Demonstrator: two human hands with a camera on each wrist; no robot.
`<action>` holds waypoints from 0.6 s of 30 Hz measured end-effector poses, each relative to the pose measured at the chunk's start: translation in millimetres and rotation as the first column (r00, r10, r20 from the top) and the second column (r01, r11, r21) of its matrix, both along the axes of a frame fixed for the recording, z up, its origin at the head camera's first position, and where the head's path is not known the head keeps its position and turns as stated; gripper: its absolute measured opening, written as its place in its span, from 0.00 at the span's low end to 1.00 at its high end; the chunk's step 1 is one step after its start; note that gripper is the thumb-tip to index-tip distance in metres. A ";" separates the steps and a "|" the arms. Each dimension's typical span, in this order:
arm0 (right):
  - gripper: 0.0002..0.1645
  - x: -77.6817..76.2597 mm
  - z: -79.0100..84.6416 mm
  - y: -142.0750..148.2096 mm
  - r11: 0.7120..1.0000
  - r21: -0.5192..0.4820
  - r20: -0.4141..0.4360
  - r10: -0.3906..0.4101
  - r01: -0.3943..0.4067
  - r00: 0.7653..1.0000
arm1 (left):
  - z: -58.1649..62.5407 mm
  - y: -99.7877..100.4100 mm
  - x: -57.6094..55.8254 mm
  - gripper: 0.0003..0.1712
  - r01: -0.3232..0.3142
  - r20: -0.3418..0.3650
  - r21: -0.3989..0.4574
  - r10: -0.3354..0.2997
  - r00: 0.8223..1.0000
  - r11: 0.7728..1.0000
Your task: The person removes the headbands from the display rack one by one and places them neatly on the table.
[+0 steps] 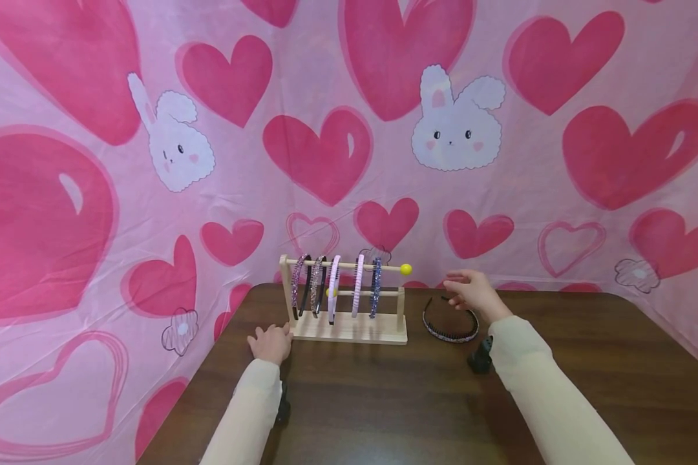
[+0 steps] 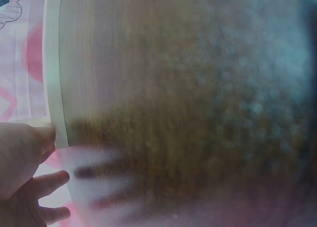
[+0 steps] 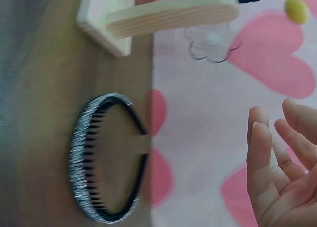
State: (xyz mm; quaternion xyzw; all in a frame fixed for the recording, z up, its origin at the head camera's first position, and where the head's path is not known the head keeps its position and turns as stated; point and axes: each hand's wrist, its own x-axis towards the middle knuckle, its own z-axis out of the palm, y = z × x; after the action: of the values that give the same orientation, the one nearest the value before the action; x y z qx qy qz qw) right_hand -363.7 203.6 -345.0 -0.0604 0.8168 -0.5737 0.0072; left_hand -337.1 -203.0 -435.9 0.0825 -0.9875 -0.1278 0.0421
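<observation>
My left hand [image 1: 270, 344], fingers loosely spread, rests at the stand's [image 1: 349, 335] nine o'clock end, perhaps steadying it; hung headbands [image 1: 357, 287] sit spaced apart. My right hand [image 1: 475, 294], empty, relaxed, hovers near the loose headband [image 3: 78, 158], at three o'clock on the bench [image 1: 384, 400].

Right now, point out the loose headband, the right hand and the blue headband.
Loose headband [image 3: 78, 160], right wrist view: glittery outer band.
Right hand [image 1: 477, 294], head view: back of hand.
Blue headband [image 1: 376, 279], head view: glittery band.
</observation>
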 end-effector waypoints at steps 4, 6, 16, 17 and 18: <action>0.30 -0.9 16.3 -6.7 0.999 0.028 -0.055 0.023 -0.021 0.998 | -0.3 -0.6 -0.6 0.24 0.006 0.000 -0.004 -0.006 1.000 1.000; 0.30 -0.9 23.1 -10.7 0.999 0.044 -0.086 0.034 -0.030 0.996 | -0.4 -0.8 -0.7 0.24 0.008 -0.001 -0.004 -0.008 1.000 1.000; 0.34 -4.0 46.6 -32.5 0.994 0.093 -0.124 0.076 -0.064 0.989 | -1.7 -1.1 -2.7 0.23 0.010 0.007 -0.006 -0.010 1.000 1.000; 0.35 -4.0 48.2 -34.7 0.992 0.103 -0.128 0.086 -0.073 0.988 | -1.9 -1.1 -2.8 0.23 0.010 0.007 -0.005 -0.010 1.000 1.000; 0.34 -4.0 49.9 -36.9 0.991 0.104 -0.129 0.091 -0.078 0.987 | -2.1 -1.2 -2.9 0.23 0.010 0.007 -0.005 -0.010 1.000 1.000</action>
State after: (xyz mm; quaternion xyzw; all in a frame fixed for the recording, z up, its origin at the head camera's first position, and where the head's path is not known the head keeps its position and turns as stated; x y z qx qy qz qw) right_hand -367.7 166.7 -295.1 -0.1329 0.8396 -0.5263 -0.0202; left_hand -339.9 -204.2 -437.9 0.0777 -0.9883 -0.1253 0.0385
